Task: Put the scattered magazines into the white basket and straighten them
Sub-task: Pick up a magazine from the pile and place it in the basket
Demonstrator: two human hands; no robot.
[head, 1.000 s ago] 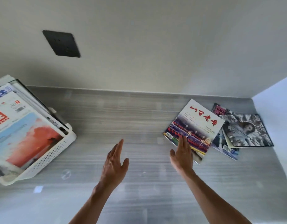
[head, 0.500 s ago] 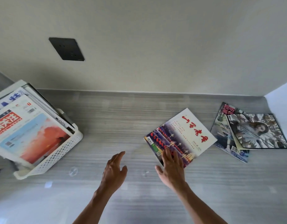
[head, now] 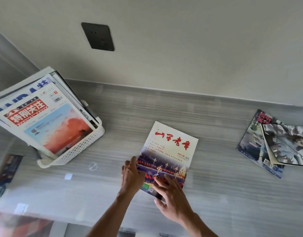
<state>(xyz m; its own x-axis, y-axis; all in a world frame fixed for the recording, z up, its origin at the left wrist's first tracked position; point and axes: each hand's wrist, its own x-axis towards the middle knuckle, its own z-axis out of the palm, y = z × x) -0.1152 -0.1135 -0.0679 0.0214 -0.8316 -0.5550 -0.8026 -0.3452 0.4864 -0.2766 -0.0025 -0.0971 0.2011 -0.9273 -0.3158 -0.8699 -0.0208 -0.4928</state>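
A magazine with a red brush-script title (head: 171, 147) lies flat on the grey desk near the middle. My right hand (head: 172, 200) presses on its lower cover with straight fingers, thumb by the bottom corner. My left hand (head: 132, 175) touches the magazine's left edge with extended fingers. The white perforated basket (head: 79, 149) stands at the left, holding several magazines that lean at uneven angles; the front one shows a red sky (head: 62, 130). Two more magazines lie overlapped at the far right: a blue one (head: 253, 146) beneath a black-and-white one (head: 289, 144).
A black wall socket (head: 97, 36) sits on the back wall above the basket. A dark booklet (head: 9, 166) lies at the far left edge. The glossy grey desk (head: 215, 185) runs between the basket and the right-hand magazines.
My right hand has dragged the red-titled magazine left and toward me, turning it more upright. My left hand has moved right until it touches the magazine's left edge.
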